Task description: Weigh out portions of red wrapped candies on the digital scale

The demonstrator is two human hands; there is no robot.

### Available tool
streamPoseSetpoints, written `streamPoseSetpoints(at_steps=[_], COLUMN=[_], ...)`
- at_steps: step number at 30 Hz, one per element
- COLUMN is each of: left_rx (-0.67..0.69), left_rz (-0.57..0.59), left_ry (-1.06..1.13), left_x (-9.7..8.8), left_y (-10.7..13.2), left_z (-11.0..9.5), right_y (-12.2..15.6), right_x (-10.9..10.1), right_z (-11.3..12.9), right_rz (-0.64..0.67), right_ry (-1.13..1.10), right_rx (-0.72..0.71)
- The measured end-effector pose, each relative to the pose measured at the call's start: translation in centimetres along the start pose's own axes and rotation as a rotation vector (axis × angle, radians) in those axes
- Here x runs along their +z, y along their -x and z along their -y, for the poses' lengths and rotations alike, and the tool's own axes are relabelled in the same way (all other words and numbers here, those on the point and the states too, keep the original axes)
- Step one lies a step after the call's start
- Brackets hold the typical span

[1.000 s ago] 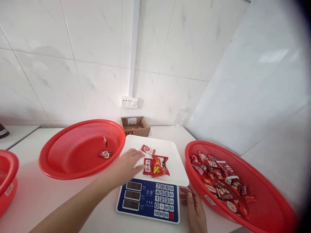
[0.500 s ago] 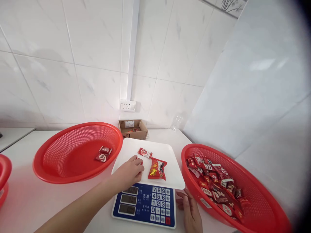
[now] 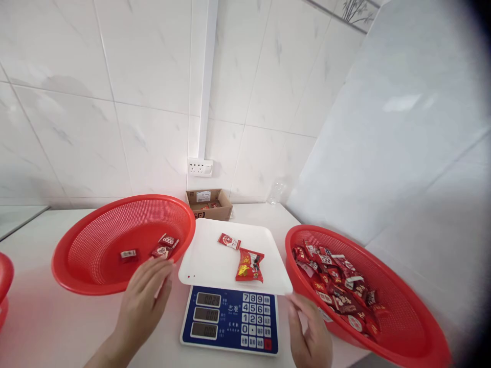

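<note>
My left hand (image 3: 149,289) is over the front right rim of the left red basket (image 3: 72,276), fingers stretched out and thumb apart, with nothing visible in it. Inside that basket lie a small red packet (image 3: 128,254) and two more snack packets (image 3: 168,240) near the fingertips. A digital scale (image 3: 230,332) carries a white tray (image 3: 215,266), on which rest a flat red-and-white packet (image 3: 229,240) and a puffed red snack bag (image 3: 249,265). Beside the tray's front right corner is my right hand (image 3: 310,329), empty, its thumb and fingers apart; whether it touches the tray I cannot tell.
A red basket (image 3: 414,322) holding many wrapped snacks (image 3: 345,291) stands at the right. Behind the scale are a small cardboard box (image 3: 218,210) and a clear plastic container (image 3: 276,192) against the wall. Another red basket (image 3: 4,278) is cut off at the left edge.
My left hand has moved from the tray left to the basket, where another small red packet now lies. My right hand has come up slightly at the tray's corner.
</note>
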State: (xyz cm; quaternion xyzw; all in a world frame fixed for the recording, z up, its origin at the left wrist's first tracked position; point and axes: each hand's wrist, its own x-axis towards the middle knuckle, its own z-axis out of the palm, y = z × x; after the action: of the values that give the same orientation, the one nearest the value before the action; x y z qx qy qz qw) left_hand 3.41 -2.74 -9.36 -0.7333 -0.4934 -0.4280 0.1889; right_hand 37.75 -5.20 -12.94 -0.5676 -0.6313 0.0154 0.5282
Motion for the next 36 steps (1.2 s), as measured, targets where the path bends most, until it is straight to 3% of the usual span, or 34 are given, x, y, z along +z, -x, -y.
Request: streamPoseSetpoints(at_steps=[3, 5, 7, 10, 14, 23, 26, 32, 36], left_rx=[0.098, 0.092, 0.053, -0.013, -0.174, -0.569, -0.643, -0.725, -0.728], left_rz=[-0.010, 0.023, 0.030, 0.013, 0.027, 0.158, 0.169, 0.180, 0.211], left_ry=[0.170, 0.241, 0.283, 0.316, 0.341, 0.520, 0.549, 0.542, 0.528], left_x=[-0.1, -0.1, 0.0, 0.1, 0.8, 2.0, 1.9, 1.7, 1.6], left_y=[2.2, 3.3, 3.7, 3.7, 3.9, 4.7, 4.3, 3.9, 3.9], left_z=[-1.8, -2.2, -1.9, -1.2, -0.5, -0.5, -0.4, 0.1, 0.2], right_y=[-5.2, -8.4, -10.9, -13.4, -15.9, -19.2, -19.1, -16.9, -16.1], right_x=[1.0, 2.1, 3.2, 4.4, 5.3, 10.6, 11.5, 11.5, 11.6], right_z=[3.8, 5.3, 5.8, 5.5, 6.4, 15.0, 14.4, 9.5, 8.7], right_rz=[0.266, 0.473, 0.681, 0.824, 0.922, 0.885, 0.898, 1.005, 1.038], right_ry=[0.087, 0.179, 0.305, 0.352, 0.322, 0.026, 0.079, 0.394, 0.471], right_rx=[-0.010, -0.001, 0.069, 0.111, 0.068, -0.043, -0.061, -0.028, -0.050])
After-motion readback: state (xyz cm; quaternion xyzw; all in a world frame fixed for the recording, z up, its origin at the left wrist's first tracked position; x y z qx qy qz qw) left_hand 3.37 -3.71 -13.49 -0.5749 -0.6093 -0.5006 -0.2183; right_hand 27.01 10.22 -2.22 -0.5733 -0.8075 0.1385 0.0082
